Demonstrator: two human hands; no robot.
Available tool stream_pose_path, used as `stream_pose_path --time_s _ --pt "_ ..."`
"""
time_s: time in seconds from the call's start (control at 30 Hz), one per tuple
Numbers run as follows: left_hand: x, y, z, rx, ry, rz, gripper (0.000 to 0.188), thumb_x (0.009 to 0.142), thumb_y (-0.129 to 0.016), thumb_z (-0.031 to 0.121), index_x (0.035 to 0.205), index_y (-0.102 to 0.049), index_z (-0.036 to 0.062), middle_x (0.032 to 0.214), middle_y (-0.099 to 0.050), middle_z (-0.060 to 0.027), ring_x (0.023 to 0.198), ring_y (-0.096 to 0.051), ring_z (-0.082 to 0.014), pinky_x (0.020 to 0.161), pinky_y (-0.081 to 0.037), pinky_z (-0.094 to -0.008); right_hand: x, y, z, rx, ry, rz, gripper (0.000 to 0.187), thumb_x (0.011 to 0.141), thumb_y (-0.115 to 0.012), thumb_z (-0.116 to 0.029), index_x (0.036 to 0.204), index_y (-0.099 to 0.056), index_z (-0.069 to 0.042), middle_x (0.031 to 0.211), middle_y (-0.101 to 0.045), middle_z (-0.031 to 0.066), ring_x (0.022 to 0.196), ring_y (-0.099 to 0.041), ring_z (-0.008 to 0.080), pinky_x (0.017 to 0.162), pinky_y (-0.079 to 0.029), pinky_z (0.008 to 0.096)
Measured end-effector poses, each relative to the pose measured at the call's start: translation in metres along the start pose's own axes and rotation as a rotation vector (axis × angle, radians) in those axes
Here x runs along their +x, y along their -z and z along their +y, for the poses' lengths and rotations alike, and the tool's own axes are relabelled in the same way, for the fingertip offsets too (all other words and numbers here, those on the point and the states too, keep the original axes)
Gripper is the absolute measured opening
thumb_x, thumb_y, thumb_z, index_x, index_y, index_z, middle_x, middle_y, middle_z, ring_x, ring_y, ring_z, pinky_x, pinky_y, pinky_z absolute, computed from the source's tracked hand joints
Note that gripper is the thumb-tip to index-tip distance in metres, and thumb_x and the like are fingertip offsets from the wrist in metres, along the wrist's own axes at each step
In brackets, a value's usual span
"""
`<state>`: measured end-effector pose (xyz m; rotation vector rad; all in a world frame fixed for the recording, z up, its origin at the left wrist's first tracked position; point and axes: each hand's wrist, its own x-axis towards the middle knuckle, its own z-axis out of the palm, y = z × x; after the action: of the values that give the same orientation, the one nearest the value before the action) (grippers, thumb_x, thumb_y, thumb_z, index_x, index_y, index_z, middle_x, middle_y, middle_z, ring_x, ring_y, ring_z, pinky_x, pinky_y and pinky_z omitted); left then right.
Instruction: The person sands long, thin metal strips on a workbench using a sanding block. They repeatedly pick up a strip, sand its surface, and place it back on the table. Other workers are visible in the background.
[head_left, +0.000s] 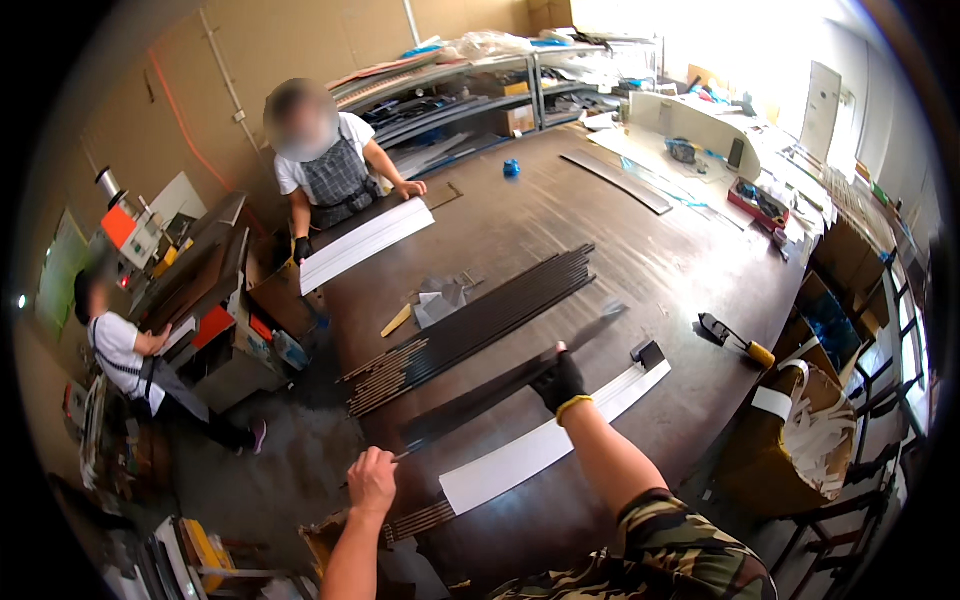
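My right hand [560,382], in a black fingerless glove with a yellow band at the wrist, grips a long dark strip [480,392] above the table. The strip's far end is smeared by motion. My bare left hand [372,482] is closed beside the strip's near end; a thin piece pokes out of its fingers, too small to name. Under my right forearm lies a long white panel [520,470], with a small dark block [649,354] at its far end. Beyond the strip, a stack of long dark strips [490,320] rests on the brown table [690,270].
Across the table a co-worker [340,180] holds a white panel [368,245]. Another person [125,350] stands by a machine at left. A yellow-handled tool [738,340] lies near the right edge, above a box of white scraps [800,440]. Grey offcuts [440,302] sit behind the stack.
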<state>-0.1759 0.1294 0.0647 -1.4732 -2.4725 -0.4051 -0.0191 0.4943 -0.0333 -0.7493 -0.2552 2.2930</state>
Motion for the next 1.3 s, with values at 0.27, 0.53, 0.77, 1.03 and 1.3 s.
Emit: stream_pose_path --time_s 0.27,0.53,0.77,1.03,1.3 --pt "-0.020 -0.052 -0.078 -0.011 0.114 -0.160 0.013 0.077 -0.072 0.008 0.085 -0.061 0.0074 0.087 -0.059 -0.0087 0.087 -0.060 -0.0324 0.073 -0.049 -0.0459 -0.074 0.033 0.017 -1.445 0.681 -0.040 0.073 0.087 -0.068 -0.040 0.139 -0.041 0.004 0.131 -0.055 0.0281 0.118 -0.057 0.0394 0.098 -0.045 0.0412" --pt "-0.054 -0.059 -0.068 -0.069 0.290 0.025 0.037 0.077 -0.072 0.005 0.112 -0.060 0.0049 0.110 -0.058 -0.0140 0.100 -0.056 -0.0360 0.088 -0.047 -0.0448 -0.119 0.118 -0.068 -2.260 1.022 0.058 0.089 0.078 -0.073 -0.043 0.142 -0.034 0.005 0.148 -0.034 0.0291 0.139 -0.030 0.0446 0.115 -0.022 0.0522" --pt "-0.200 -0.075 -0.045 -0.498 1.080 0.405 0.032 0.088 -0.072 0.020 0.112 -0.061 0.0004 0.090 -0.061 -0.0059 0.079 -0.056 -0.0172 0.077 -0.049 -0.0303 -0.206 0.092 0.115 -2.099 0.788 -0.849 0.092 0.079 -0.067 -0.053 0.141 -0.032 0.005 0.148 -0.029 0.0313 0.139 -0.026 0.0477 0.116 -0.018 0.0551" --pt "-0.201 -0.069 0.006 -1.242 1.547 0.206 0.034 0.093 -0.065 0.040 0.094 -0.064 0.0063 0.079 -0.063 -0.0023 0.067 -0.058 -0.0123 0.054 -0.048 -0.0287 -0.251 0.034 0.205 -1.741 0.668 -1.306 0.074 0.086 -0.066 -0.044 0.139 -0.042 0.002 0.139 -0.047 0.0251 0.131 -0.044 0.0378 0.110 -0.034 0.0456" --pt "-0.207 -0.068 -0.006 -1.272 1.453 0.108 0.031 0.091 -0.069 0.035 0.084 -0.064 0.0058 0.068 -0.062 -0.0034 0.051 -0.054 -0.0106 0.044 -0.044 -0.0239 -0.171 0.115 0.103 -0.564 -0.541 -0.051 0.032 0.098 -0.052 -0.041 0.083 -0.050 -0.012 0.076 -0.053 0.0088 0.064 -0.053 0.0265 0.060 -0.049 0.0405"
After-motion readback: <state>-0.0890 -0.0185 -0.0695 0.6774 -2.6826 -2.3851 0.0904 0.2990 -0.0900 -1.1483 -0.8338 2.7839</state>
